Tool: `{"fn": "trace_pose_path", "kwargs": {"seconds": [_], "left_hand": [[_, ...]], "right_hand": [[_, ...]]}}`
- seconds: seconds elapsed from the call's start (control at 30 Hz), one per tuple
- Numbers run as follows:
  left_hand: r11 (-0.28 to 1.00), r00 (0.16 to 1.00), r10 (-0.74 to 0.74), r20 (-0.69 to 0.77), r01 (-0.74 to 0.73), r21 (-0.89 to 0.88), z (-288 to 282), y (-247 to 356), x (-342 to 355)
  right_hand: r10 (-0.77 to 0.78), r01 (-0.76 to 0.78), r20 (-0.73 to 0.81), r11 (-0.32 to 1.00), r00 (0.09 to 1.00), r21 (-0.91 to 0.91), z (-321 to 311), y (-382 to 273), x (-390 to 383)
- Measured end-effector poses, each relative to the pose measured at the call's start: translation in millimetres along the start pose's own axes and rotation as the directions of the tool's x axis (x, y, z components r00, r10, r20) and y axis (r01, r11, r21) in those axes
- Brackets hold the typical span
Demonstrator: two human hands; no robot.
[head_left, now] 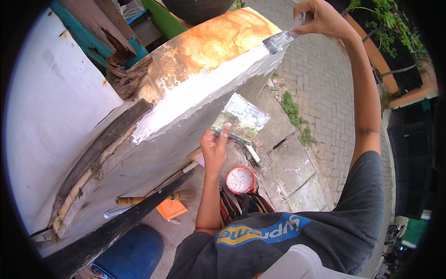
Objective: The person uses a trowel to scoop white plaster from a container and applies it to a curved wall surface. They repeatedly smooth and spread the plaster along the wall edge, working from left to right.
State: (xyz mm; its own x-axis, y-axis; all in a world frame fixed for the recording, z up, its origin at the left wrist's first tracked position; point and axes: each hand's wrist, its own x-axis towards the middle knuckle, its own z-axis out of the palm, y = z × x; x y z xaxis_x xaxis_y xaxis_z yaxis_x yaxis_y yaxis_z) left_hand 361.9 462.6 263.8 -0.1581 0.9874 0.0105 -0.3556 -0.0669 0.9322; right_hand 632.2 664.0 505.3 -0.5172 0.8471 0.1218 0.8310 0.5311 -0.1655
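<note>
My right hand (325, 19), stretched out at the upper right, grips a putty knife (278, 43) smeared with white. Its blade rests against the far end of the wall top, by the edge of the white putty (190, 93). That putty lies in a rough bright strip along the upper edge of the low wall (153, 160). Closer to my body, my left hand (215, 146) holds a small square board (244, 117), tilted, its face stained with white and green, thumb over the near edge. Below it on the ground stands a red-rimmed tub (240, 179) of white paste.
An orange-brown stained slab (209, 42) tops the wall, with a dark round pot (197, 9) behind. A blue barrel (132, 251), a black pole (121, 223), a brush (179, 196) and an orange plastic piece (171, 209) sit lower left. Paving (320, 88) runs along the right.
</note>
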Motion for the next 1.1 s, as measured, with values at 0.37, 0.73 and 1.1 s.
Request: {"fn": "trace_pose_path", "kwargs": {"seconds": [0.37, 0.73, 1.1], "left_hand": [[1.0, 0.999, -0.025, -0.029, 0.025, 0.006, 1, 1, 2], [1.0, 1.0, -0.02, -0.017, 0.02, 0.001, 5, 2, 7], [0.999, 0.999, -0.037, -0.016, 0.037, 0.003, 9, 1, 8]], "right_hand": [[-0.062, 0.013, 0.126, 0.933, 0.99, 0.36, 42, 66, 15], [0.203, -0.241, 0.148, 0.915, 0.968, 0.322, 10, 58, 7], [0.097, -0.134, 0.175, 0.968, 0.98, 0.214, 7, 15, 12]]}}
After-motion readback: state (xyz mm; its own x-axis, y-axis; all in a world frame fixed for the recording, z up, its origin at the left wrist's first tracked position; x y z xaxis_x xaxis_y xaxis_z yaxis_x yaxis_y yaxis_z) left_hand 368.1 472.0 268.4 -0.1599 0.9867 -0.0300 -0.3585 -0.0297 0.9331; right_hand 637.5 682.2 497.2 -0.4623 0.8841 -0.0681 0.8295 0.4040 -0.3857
